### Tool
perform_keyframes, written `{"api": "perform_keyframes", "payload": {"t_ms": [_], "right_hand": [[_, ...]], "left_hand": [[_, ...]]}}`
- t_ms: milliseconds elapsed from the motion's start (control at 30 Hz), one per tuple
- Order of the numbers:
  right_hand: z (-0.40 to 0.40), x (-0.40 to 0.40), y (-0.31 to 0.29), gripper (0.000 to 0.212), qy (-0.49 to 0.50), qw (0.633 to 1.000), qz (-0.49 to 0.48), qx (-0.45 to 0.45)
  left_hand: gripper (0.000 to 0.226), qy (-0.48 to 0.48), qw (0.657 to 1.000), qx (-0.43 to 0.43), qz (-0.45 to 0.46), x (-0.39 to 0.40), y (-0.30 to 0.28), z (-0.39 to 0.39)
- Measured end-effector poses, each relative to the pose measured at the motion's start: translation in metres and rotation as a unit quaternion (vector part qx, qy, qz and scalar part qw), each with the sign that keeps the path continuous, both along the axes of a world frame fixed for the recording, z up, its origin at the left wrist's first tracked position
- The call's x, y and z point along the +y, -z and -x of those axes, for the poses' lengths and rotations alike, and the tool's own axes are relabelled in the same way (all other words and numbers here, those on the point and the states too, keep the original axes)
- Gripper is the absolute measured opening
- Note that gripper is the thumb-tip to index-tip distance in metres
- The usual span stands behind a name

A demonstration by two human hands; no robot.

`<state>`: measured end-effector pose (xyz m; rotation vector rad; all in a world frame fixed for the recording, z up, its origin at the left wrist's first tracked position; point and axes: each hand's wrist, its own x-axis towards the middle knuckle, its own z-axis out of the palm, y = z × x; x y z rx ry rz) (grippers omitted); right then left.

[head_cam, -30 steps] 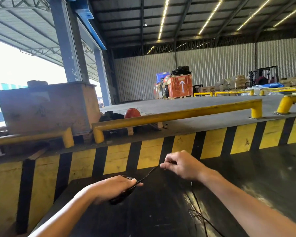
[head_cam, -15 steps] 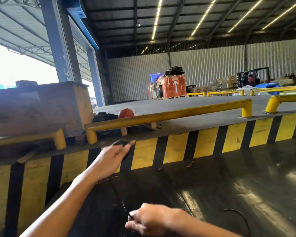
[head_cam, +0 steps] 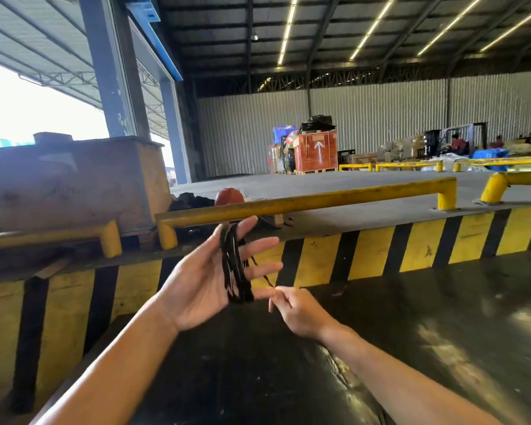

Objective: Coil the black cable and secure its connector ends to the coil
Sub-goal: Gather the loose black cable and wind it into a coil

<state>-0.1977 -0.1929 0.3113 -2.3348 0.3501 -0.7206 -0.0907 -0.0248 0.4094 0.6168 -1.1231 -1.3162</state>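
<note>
The black cable (head_cam: 234, 265) is wound in several loops around the fingers of my left hand (head_cam: 209, 277), which is raised palm up with its fingers spread. A thin free end of the cable runs from the coil down to my right hand (head_cam: 295, 311). My right hand sits just below and right of the coil and pinches that strand between thumb and fingertips. The connector ends are not distinguishable in the blur.
A black glossy surface (head_cam: 411, 317) lies under my arms. A yellow-and-black striped wall (head_cam: 371, 256) stands behind it, with a yellow rail (head_cam: 319, 200) on top. A wooden crate (head_cam: 74, 179) is at the left; pallets and a forklift stand far back.
My left hand has opened flat with the coil now looped over its fingers. My right hand rose from the bottom of the view to just beside the coil, still holding the strand.
</note>
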Motion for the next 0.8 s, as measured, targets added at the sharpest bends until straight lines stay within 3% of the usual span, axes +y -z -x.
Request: {"api": "perform_keyframes", "payload": {"t_ms": [67,100,133,167,233,300,367,400,500,633,700,800], "right_hand": [[-0.007,0.029,0.02,0.041,-0.061,0.995,0.002,0.073],[-0.011,0.043,0.027,0.041,-0.098,0.988,0.024,0.117],[-0.014,0.054,0.031,0.041,-0.132,0.977,0.048,0.16],[-0.015,0.06,0.03,0.041,-0.157,0.965,0.069,0.198],[-0.013,0.057,0.016,0.039,-0.169,0.952,0.109,0.231],[-0.004,0.04,-0.01,0.031,-0.145,0.954,0.13,0.227],[0.006,0.018,-0.037,0.027,-0.116,0.966,0.121,0.195],[0.009,0.007,-0.049,0.027,-0.104,0.972,0.126,0.167],[0.01,-0.014,-0.064,0.028,-0.079,0.982,0.151,0.08],[0.001,-0.021,-0.05,0.037,-0.044,0.99,0.132,-0.005],[-0.005,-0.013,-0.034,0.045,-0.041,0.993,0.106,-0.027],[-0.012,0.01,-0.004,0.056,-0.055,0.998,0.018,-0.036]], "left_hand": [[0.043,-0.093,0.993,-0.025,0.071,-0.006,-0.02,0.001],[0.042,-0.183,0.974,-0.109,0.077,-0.01,-0.025,0.0],[0.04,-0.282,0.927,-0.237,0.069,-0.014,-0.026,-0.003],[0.037,-0.358,0.855,-0.371,0.052,-0.018,-0.022,-0.009],[0.035,-0.416,0.722,-0.553,0.019,-0.021,-0.005,-0.03],[0.033,-0.405,0.657,-0.634,-0.046,-0.014,0.016,-0.055],[0.032,-0.355,0.635,-0.667,-0.161,0.001,0.032,-0.07],[0.034,-0.307,0.66,-0.649,-0.221,0.007,0.038,-0.071],[0.038,-0.15,0.808,-0.469,-0.325,0.019,0.052,-0.059],[0.048,-0.018,0.946,-0.224,-0.235,0.025,0.035,-0.039],[0.051,0.015,0.981,-0.11,-0.156,0.023,0.02,-0.029],[0.049,-0.01,0.999,-0.03,-0.043,0.016,0.006,-0.019]]}}
